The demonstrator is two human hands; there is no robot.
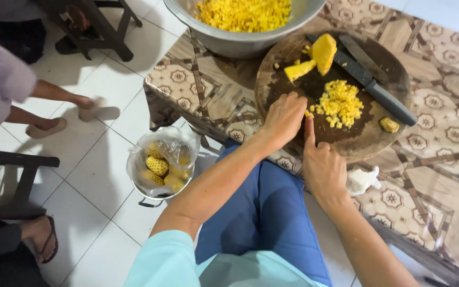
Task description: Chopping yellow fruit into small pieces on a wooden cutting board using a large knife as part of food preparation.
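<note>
Your left hand (284, 118) lies flat and empty on the near edge of the round board (277, 85), fingers curled over the rim — it looks placed to steady the board. Your right hand (322, 167) is loosely closed on nothing, its forefinger straight and touching the diced yellow fruit (339, 103) mid-board, as if to nudge it together. The knife (370, 79) lies beyond the pile, set aside — two bigger chunks (314, 57) lie beside its blade.

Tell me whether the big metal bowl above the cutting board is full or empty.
Partly full: the metal bowl holds a heap of diced yellow fruit, with bare inner wall showing around it.
</note>
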